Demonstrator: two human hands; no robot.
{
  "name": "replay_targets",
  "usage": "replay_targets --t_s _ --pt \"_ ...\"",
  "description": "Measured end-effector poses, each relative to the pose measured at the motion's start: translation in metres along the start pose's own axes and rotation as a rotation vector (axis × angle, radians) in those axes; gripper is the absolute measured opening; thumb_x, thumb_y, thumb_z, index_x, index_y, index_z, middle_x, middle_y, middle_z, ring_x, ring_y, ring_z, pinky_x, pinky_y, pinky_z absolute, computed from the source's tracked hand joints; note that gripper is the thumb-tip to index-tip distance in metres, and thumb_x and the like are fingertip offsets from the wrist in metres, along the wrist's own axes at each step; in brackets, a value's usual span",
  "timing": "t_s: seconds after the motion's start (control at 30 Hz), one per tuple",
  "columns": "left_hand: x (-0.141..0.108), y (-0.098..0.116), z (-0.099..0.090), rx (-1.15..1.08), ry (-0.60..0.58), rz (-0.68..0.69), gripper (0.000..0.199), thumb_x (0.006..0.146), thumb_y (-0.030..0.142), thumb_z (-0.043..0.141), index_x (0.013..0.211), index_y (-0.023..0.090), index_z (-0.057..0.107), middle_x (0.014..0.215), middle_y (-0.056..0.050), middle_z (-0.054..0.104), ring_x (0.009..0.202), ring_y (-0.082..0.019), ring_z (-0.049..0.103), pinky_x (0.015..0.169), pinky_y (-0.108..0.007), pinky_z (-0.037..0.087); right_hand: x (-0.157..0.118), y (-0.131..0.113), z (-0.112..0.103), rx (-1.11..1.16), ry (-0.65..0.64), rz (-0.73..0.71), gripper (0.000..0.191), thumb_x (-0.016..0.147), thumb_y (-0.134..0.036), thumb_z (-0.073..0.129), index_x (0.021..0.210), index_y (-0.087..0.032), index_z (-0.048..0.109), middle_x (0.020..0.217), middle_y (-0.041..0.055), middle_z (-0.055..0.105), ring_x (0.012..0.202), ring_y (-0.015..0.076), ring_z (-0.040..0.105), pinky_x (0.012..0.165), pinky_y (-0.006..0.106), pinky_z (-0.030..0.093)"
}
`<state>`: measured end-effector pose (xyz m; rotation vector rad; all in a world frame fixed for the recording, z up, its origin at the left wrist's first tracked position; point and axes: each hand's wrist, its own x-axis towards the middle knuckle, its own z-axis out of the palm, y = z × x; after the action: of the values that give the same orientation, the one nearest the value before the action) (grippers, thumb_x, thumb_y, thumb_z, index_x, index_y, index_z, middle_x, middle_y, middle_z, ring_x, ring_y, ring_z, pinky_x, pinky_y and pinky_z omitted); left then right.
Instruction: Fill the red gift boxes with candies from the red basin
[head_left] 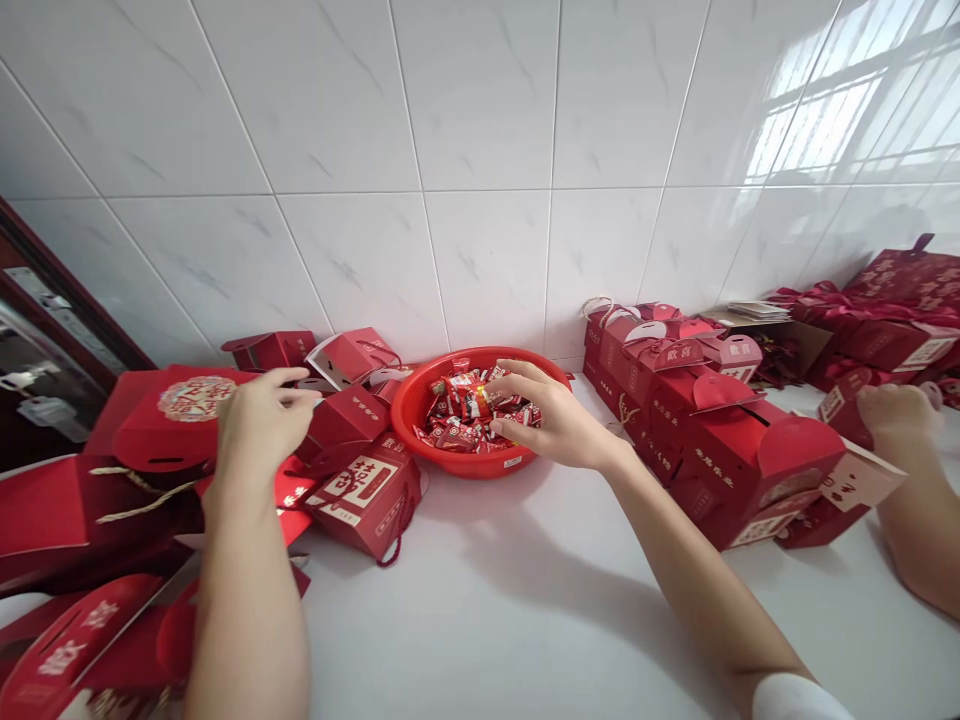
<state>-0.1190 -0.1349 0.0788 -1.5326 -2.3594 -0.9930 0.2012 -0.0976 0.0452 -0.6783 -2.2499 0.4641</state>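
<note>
My right hand [551, 415] reaches over a red plastic basket [409, 425], with thumb and fingers apart. Beneath its fingertips lie several red-wrapped candies [465, 405], one with a yellow and dark wrapper; whether the fingertips touch any is hard to see. My left hand [262, 425] hovers above red gift boxes at the left, its thumb and forefinger stretched out with a gap between them and nothing held. Nearest to it are a box with a round floral print [196, 398] and a tilted box with a white label [367, 495] and dark red cord.
A row of red gift boxes [675, 440] stands right of the basket. Another person's hand [900, 415] is at the far right, by a small red box [844, 400]. More red boxes and bags [900, 300] lie behind it. A white tiled wall [487, 120] bounds the white table [465, 620].
</note>
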Motion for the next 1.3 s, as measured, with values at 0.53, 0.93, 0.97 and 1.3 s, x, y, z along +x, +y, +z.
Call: replay_targets --t_s 0.53,0.93,0.97,1.3 --pt "-0.073 0.071 -0.025 -0.515 -0.325 0.321 0.031 0.076 0.035 0.061 0.102 0.026 0.075 0.103 -0.002 0.078 0.093 -0.025 0.075 0.085 -0.037 0.062 -0.005 -0.024 -0.012 0.254 0.134 0.014 0.022 0.094 -0.039 0.061 0.099 -0.019 0.066 0.098 0.0063 0.070 0.081 0.0163 0.066 0.074 0.029 0.054" --pt "-0.079 0.099 0.059 -0.346 -0.931 0.673 0.019 0.077 0.018 0.054 0.079 0.020 0.073 0.085 -0.004 0.075 0.080 -0.022 0.070 0.072 -0.031 0.052 -0.018 -0.026 0.013 -0.077 -0.791 -0.016 0.019 0.088 -0.010 0.059 0.089 -0.020 0.075 0.072 -0.0024 0.067 0.061 0.0111 0.049 0.053 0.024 0.032" --pt "-0.080 0.100 0.060 -0.338 -0.932 0.695 0.019 0.078 0.017 0.054 0.077 0.020 0.073 0.085 -0.005 0.075 0.081 -0.022 0.070 0.074 -0.031 0.052 -0.018 -0.026 0.017 -0.082 -0.804 -0.031 0.018 0.089 -0.012 0.059 0.089 -0.020 0.075 0.072 -0.0025 0.066 0.061 0.0111 0.049 0.053 0.024 0.032" --pt "-0.074 0.092 0.050 -0.151 -0.882 0.824 0.030 0.080 0.013 0.049 0.074 0.024 0.076 0.095 -0.005 0.070 0.091 -0.023 0.065 0.080 -0.030 0.048 -0.018 -0.033 0.025 -0.191 -0.781 0.020 0.020 0.096 -0.037 0.058 0.092 -0.019 0.066 0.073 0.0000 0.063 0.060 0.0128 0.047 0.052 0.026 0.029"
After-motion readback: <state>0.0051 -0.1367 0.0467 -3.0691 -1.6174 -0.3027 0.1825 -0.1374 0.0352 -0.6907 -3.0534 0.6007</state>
